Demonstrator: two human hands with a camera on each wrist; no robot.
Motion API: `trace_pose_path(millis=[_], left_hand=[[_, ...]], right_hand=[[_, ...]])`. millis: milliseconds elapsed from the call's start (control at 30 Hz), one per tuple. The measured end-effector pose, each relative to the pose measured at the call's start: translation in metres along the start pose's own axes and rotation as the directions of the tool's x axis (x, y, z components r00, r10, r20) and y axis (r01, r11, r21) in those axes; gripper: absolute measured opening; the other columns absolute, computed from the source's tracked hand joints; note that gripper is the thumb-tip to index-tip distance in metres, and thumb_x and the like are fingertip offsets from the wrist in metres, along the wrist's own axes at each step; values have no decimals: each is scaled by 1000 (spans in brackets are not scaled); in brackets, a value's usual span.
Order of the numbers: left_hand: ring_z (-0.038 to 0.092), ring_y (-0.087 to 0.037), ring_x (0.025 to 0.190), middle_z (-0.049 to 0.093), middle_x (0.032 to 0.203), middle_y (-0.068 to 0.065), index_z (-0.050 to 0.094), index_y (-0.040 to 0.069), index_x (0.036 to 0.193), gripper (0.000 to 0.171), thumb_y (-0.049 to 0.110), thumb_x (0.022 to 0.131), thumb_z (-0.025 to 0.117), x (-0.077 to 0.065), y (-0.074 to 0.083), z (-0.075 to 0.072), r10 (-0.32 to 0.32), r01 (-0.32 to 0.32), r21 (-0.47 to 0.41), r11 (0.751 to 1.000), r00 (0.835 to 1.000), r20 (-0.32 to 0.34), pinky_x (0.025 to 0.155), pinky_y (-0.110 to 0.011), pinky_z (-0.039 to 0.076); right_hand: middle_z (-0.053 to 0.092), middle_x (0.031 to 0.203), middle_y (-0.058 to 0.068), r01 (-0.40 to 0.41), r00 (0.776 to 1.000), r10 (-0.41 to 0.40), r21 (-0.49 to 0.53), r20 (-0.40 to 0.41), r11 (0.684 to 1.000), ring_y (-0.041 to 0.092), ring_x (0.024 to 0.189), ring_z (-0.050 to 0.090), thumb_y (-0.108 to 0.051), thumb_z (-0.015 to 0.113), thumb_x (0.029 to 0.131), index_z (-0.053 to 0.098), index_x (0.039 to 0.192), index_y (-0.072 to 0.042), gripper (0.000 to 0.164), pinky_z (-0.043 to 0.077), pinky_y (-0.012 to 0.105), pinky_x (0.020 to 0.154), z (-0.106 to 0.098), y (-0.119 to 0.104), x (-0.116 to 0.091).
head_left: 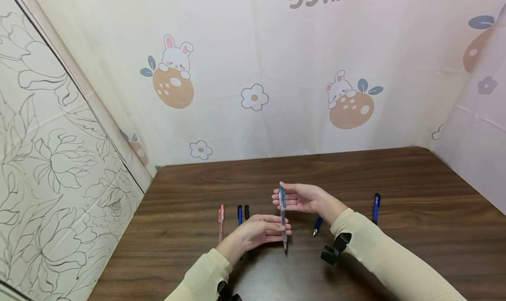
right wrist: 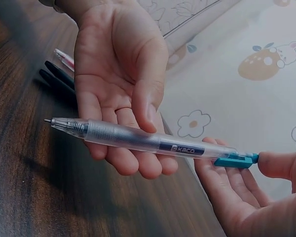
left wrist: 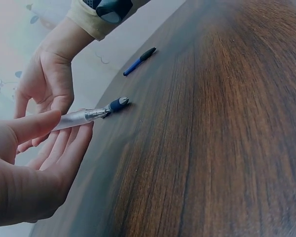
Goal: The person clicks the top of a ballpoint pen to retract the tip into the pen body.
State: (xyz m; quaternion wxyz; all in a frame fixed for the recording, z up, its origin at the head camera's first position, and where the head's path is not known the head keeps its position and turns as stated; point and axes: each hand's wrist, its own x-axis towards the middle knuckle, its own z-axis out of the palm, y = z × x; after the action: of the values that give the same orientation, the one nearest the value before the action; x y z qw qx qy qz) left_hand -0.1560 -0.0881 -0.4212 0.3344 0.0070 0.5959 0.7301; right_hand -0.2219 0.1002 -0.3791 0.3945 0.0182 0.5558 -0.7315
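A clear-barrelled click pen with a teal clip and button is held above the table by both hands, its metal point out. My left hand pinches the barrel near the writing end, thumb on top and fingers underneath. At the other end, my right hand has its thumb at the teal button and its fingers behind the clip. A blue pen lies on the table just beneath the right wrist, partly hidden by that arm.
Left of the hands lie a pink pen, a blue pen and a black pen, partly covered by the left hand and wrist. Another blue pen is beyond the right forearm. The brown wooden table meets a printed curtain behind.
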Motion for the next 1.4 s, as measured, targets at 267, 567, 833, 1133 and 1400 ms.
trace_pose_path(millis=[267,567,833,1133,1400], left_hand=[[70,-17,94,73,98,-6,58,-9,122,30,-2,93,56,0,0,0,27,-27,-36,999,1000,5,99,-40,54],[71,-17,92,73,96,-7,58,-10,122,31,-4,92,56,-1,0,1,39,-39,-57,998,999,-1,96,-40,55],[72,-18,91,74,101,-13,58,-13,122,33,-5,90,58,-3,0,0,95,-96,-42,994,995,-23,91,-37,57],[72,-19,92,72,105,-20,57,-15,121,33,-5,89,60,-5,3,1,138,-138,-9,990,990,-27,91,-38,57],[72,-18,87,73,102,-20,56,-19,120,34,-7,88,60,-6,10,4,162,-160,32,987,986,-51,89,-39,58]], right_hand=[[73,105,8,-5,1000,5,23,-4,1000,14,93,71,-30,47,102,29,146,8,61,59,30,88,3,-4,-1],[74,102,9,-5,1000,4,65,7,998,17,94,71,-28,48,102,32,144,8,58,59,33,89,2,-5,0],[73,105,11,-27,999,23,122,28,992,19,97,71,-24,49,101,33,144,6,56,58,33,90,1,-5,0],[74,103,11,-32,998,21,168,62,985,21,99,71,-20,48,101,41,140,6,47,58,34,90,-2,-7,-1],[74,102,11,-29,995,8,207,102,978,20,99,71,-20,48,102,41,141,5,47,58,31,89,-3,-10,-1]])
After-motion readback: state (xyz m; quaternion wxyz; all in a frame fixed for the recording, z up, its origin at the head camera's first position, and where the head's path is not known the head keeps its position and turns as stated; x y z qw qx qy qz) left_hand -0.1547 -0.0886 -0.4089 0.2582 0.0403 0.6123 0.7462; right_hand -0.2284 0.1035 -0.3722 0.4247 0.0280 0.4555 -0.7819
